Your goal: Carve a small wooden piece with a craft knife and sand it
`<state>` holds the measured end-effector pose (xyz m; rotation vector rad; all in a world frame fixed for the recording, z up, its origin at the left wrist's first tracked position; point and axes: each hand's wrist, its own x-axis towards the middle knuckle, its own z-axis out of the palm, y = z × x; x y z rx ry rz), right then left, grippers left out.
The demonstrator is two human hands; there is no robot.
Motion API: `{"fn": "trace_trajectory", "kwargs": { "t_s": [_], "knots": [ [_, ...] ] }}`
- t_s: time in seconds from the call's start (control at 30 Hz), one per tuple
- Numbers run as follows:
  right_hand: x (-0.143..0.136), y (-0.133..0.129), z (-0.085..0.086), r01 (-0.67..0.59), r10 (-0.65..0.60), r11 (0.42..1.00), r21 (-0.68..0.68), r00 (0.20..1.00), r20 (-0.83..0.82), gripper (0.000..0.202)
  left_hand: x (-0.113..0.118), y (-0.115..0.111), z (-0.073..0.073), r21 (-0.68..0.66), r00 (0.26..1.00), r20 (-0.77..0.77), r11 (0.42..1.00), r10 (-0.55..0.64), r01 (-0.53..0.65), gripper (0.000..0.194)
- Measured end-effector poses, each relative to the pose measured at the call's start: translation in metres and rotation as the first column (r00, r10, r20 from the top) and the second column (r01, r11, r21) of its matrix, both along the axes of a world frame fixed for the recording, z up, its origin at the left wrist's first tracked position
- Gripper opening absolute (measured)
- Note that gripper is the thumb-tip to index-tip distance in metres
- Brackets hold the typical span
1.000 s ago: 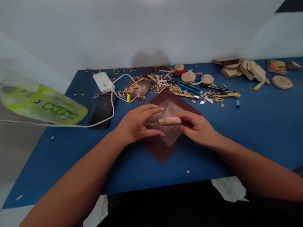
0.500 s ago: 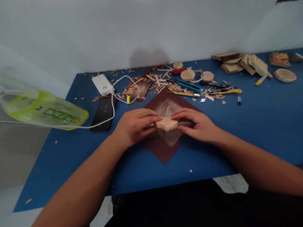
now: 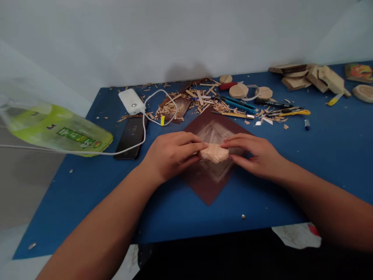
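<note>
A pale carved wood piece point(image 3: 214, 153) is held between both hands over a dark red-brown sheet point(image 3: 207, 192), which lies like a diamond on the blue table and carries whitish dust. My left hand point(image 3: 175, 154) pinches the piece's left end with thumb and fingers. At its right end, my right hand point(image 3: 253, 155) grips it between the thumb and the fingertips. Whether the underside of the wood touches the sheet is hard to tell.
Wood shavings point(image 3: 201, 97), a red-handled knife point(image 3: 229, 86), pens and round wood slices point(image 3: 239, 91) lie behind the sheet. Wood blocks point(image 3: 329, 79) sit back right. At left are a phone point(image 3: 130, 138), a white power bank point(image 3: 131, 102) with cable, and a green bottle point(image 3: 64, 130).
The whole view has shifted slightly. Both hands and the wood piece sit a little further right over the sheet, with the grip kept.
</note>
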<state>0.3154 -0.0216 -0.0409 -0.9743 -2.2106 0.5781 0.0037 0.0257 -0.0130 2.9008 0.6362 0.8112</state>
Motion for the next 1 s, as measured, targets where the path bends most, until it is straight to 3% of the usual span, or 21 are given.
{"fn": "trace_trajectory", "kwargs": {
  "t_s": [0.2, 0.37, 0.6, 0.83, 1.0],
  "knots": [
    [-0.002, -0.003, 0.002, 0.03, -0.03, 1.0, 0.002, 0.999, 0.017, 0.032, 0.002, -0.001, 0.002, 0.079, 0.998, 0.06, 0.997, -0.018, 0.013, 0.031],
    [-0.001, -0.007, 0.008, 0.097, -0.097, 0.995, -0.004, 0.995, 0.032, 0.044, 0.0, -0.003, 0.0, 0.108, 0.992, 0.123, 0.994, 0.0, -0.014, 0.042],
    [0.001, -0.009, 0.007, 0.082, -0.082, 0.997, -0.004, 0.997, -0.009, 0.05, -0.004, -0.009, 0.002, 0.268, 0.992, 0.128, 0.963, -0.021, -0.014, 0.056],
    [0.0, -0.009, 0.009, 0.069, -0.066, 0.996, 0.054, 0.996, -0.055, 0.046, -0.004, -0.01, 0.005, 0.284, 0.988, 0.151, 0.958, -0.015, -0.028, 0.053],
    [0.0, -0.01, 0.008, 0.038, -0.035, 0.998, 0.051, 0.998, -0.053, 0.045, -0.002, -0.009, 0.003, 0.198, 0.982, 0.19, 0.979, 0.004, -0.042, 0.05]
  ]
}}
